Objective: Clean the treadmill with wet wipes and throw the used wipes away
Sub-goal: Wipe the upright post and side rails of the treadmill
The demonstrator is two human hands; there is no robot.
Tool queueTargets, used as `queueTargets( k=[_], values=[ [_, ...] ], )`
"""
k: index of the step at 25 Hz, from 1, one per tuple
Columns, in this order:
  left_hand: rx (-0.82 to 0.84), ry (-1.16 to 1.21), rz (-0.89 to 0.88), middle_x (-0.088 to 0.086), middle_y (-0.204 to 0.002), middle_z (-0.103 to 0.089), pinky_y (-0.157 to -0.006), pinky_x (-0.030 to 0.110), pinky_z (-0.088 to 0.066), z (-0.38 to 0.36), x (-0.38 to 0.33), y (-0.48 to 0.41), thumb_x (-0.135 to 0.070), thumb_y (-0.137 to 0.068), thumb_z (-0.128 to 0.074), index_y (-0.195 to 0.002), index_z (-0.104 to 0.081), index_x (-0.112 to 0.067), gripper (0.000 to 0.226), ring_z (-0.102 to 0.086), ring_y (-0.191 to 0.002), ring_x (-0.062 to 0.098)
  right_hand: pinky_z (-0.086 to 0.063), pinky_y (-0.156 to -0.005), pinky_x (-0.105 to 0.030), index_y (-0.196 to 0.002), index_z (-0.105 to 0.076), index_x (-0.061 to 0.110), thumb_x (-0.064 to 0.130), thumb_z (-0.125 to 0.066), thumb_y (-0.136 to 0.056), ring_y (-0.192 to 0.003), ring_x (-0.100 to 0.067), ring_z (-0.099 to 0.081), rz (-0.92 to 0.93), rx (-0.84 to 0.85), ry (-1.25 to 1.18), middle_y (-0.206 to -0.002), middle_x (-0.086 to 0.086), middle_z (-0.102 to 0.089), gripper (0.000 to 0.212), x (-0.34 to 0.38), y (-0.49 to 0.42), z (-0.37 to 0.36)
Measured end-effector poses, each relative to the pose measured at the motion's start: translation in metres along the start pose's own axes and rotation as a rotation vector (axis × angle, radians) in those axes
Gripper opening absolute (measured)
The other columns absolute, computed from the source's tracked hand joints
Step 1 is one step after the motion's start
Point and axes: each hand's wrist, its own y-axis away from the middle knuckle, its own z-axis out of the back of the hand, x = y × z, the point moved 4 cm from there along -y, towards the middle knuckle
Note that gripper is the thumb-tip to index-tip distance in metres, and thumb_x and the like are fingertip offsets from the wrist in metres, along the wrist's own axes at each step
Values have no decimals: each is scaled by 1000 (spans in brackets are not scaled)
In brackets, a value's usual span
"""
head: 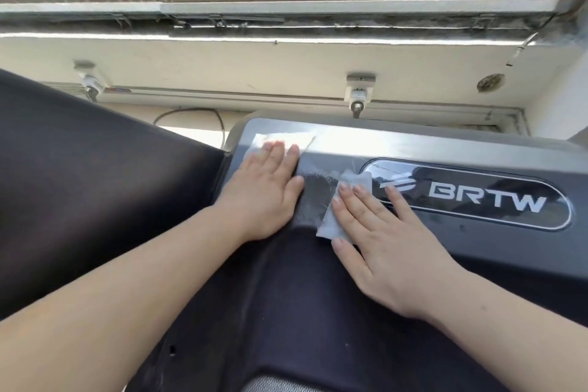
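The treadmill's grey motor cover (429, 149) with a glossy "BRTW" badge (486, 197) lies across the middle of the head view. My left hand (267, 188) presses flat on a white wet wipe (283, 138) at the cover's far left corner. My right hand (381, 232) lies flat with straight fingers on a second wet wipe (331, 223), just left of the badge. Between the two hands the cover shows a damp, streaked patch. Most of each wipe is hidden under the palm on it.
A black padded surface (95, 184) rises at the left beside the cover. Behind the treadmill runs a cream wall with wall sockets (359, 89) and a cable (197, 111), under a window sill (286, 38). The dark treadmill deck (286, 312) lies below my forearms.
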Motion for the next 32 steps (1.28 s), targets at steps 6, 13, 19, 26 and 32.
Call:
queueTargets(
  k=[6,13,19,26,32],
  values=[
    [0,22,-96,3,-171,4,-127,41,6,-4,-35,-4,-44,-108,-16,-163,2,-22,62,10,-157,20,11,-124,-51,-163,-1,24,42,-9,-105,-157,-13,2,-135,32,24,-171,4,6,61,-20,-84,34],
    [-66,-3,174,8,-170,-11,-127,47,3,9,2,-78,-56,-98,-8,-162,-14,-18,75,-2,-157,27,9,-125,-48,-163,-3,29,50,-5,-104,-157,-13,2,-342,95,-37,-171,3,1,63,-98,-79,45],
    [-16,10,-212,3,-165,-30,-126,43,-9,12,-129,-108,-48,-98,-12,-158,-29,-22,68,-18,-154,24,8,-126,-45,-163,-16,28,45,-10,-104,-157,-10,-6,-467,190,-67,-170,8,-10,61,-138,-67,58],
    [-19,-60,114,7,-168,-21,-126,38,-1,29,3,-85,-56,-105,-16,-160,-22,-22,66,-10,-155,24,0,-125,-40,-162,-14,29,51,-10,-101,-156,-18,-9,-447,127,-63,-170,0,-13,65,-134,-57,53],
    [9,-39,264,11,-170,-7,-126,46,4,18,24,-83,-70,-98,-13,-162,-9,-17,83,2,-157,30,-4,-126,-41,-162,-15,23,67,-6,-95,-156,-21,-10,-440,48,8,-170,-4,-15,80,-120,-60,50]
  ],
)
